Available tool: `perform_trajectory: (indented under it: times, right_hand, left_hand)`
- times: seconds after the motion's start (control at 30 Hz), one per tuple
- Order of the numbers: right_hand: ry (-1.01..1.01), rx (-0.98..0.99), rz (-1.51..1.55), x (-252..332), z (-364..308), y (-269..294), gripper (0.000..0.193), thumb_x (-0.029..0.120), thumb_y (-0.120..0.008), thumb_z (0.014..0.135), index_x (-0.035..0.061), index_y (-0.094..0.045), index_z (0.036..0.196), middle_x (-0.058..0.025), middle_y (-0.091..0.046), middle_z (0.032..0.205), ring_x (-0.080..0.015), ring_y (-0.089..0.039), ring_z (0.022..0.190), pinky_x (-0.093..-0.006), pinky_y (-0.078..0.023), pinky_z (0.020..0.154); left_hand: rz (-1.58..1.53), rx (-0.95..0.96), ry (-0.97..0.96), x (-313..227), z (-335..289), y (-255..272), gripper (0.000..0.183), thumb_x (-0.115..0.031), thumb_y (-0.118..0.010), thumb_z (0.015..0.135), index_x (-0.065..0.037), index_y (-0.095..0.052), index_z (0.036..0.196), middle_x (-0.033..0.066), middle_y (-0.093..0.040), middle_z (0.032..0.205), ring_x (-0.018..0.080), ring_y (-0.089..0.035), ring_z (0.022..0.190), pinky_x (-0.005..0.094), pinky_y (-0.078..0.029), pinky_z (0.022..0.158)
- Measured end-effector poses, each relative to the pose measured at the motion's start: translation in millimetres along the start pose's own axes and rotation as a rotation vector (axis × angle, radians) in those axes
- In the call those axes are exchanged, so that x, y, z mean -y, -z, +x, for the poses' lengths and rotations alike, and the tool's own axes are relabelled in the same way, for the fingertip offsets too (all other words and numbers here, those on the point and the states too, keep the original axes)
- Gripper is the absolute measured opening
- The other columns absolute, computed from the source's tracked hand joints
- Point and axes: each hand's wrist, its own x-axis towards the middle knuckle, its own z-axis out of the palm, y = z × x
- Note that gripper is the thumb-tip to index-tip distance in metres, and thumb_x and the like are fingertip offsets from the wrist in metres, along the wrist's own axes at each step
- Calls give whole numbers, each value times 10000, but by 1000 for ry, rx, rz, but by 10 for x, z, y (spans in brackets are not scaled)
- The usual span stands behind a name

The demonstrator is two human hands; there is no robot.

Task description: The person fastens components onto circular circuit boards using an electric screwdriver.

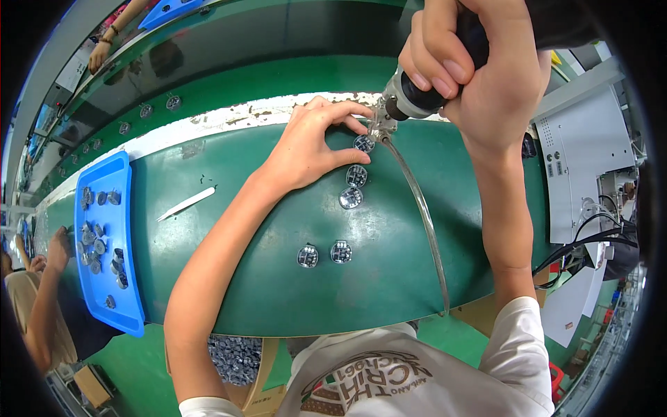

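Observation:
My right hand (pixel 479 69) is wrapped round a black electric screwdriver (pixel 425 94), tilted down to the left. A clear tube (pixel 417 191) runs from its metal nose (pixel 382 125) down toward the table's near edge. Under the nose lies a small round circuit part (pixel 364 143). My left hand (pixel 309 142) has thumb and fingers closed about that part, fingertips beside the nose. Just nearer to me sit two more round circuit parts, one (pixel 356 176) almost touching the other (pixel 351 198). Another pair, one on the left (pixel 308 256) and one on the right (pixel 340 251), lies closer still.
White tweezers (pixel 186 204) lie left of my forearm on the green table (pixel 278 306). A blue tray (pixel 128 313) with several round parts stands at the left. Beyond the worn white ledge, more parts line a green belt (pixel 229 80). Co-workers' arms show at left; a white machine (pixel 583 153) is right.

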Motion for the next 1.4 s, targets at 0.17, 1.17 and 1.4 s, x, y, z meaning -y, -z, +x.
perform_trajectory:
  times: [0.17,1.17,1.4]
  right_hand:
    - [19,13,4,-119,17,-24,174,166,-598,967,11,-553,904,1,-407,462,-91,-325,334,-261,-306,353]
    - [691,234,-204,-282,201,-32,292,229,-444,1106,-4,-511,1269,39,-372,540,-53,-345,370,-214,-346,362]
    - [693,578,-238,-151,222,446,336,258,-376,1131,33,-455,1367,32,-361,564,-49,-350,379,-205,-348,369]
  left_hand:
    - [7,-4,5,26,12,5,563,-171,-895,722,-143,-685,1244,-22,-747,1002,236,-546,1009,384,-449,966]
    - [84,-89,-65,142,-5,-22,603,-300,-937,663,-123,-706,1191,9,-659,867,237,-548,954,377,-435,938]
    - [184,-56,-111,99,54,-70,486,-295,-950,638,-44,-674,949,49,-575,838,251,-503,867,372,-442,816]
